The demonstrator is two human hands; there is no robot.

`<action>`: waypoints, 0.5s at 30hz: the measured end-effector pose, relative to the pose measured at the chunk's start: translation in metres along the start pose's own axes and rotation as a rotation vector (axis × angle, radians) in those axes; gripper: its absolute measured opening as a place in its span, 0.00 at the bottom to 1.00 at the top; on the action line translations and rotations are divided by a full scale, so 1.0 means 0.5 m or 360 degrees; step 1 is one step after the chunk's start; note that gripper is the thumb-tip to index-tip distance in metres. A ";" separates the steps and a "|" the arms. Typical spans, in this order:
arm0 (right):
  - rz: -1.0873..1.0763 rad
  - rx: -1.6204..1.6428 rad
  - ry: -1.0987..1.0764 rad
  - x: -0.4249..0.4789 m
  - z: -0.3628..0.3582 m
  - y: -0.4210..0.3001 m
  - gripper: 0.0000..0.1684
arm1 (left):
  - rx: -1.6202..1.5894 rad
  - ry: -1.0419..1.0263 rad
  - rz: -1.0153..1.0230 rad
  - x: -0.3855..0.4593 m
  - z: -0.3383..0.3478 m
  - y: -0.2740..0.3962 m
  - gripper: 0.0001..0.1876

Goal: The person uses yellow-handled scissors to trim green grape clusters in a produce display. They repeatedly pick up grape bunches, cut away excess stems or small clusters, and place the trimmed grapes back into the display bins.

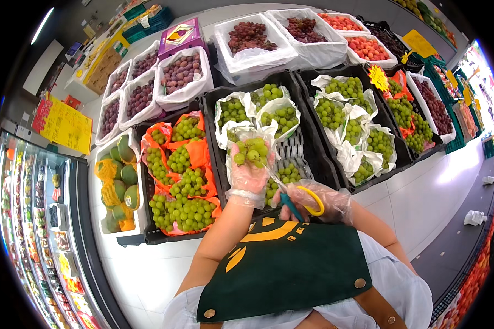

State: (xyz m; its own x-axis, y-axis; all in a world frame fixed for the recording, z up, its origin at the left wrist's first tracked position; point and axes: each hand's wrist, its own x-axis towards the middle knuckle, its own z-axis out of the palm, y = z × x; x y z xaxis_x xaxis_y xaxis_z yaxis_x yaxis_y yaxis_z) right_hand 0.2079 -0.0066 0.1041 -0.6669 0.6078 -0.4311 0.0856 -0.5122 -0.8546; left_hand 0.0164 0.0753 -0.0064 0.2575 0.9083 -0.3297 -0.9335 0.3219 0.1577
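Observation:
My left hand (249, 177), in a clear plastic glove, holds up a small bunch of green grapes (252, 152). Gloved the same way, my right hand (308, 199) grips scissors (289, 201) with one yellow and one teal handle loop. The scissor blades point up at the lower right of the bunch; whether they touch a stem I cannot tell. Below both hands is a black plastic crate (218, 172). At its back are green grapes in white paper wraps (232, 111), and loose green grapes (288, 174) lie at its front.
On the left, a black crate holds green grapes in orange wrap (185, 177), beside a white box of papayas (119, 181). Another crate of wrapped green grapes (346, 123) stands to the right. White-lined boxes of red grapes (251, 37) and plums (181, 72) are behind.

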 end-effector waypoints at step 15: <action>-0.0186 -0.0102 0.0246 0.022 0.028 0.031 0.34 | 0.0374 0.0033 0.0377 -0.018 0.015 -0.026 0.21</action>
State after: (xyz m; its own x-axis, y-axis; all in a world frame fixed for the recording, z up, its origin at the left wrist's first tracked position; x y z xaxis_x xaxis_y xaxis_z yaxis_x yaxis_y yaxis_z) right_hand 0.1913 -0.0164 0.0902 -0.5537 0.7493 -0.3631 0.0645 -0.3962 -0.9159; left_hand 0.0283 0.0648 0.0016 0.0326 0.9604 -0.2766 -0.8831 0.1573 0.4420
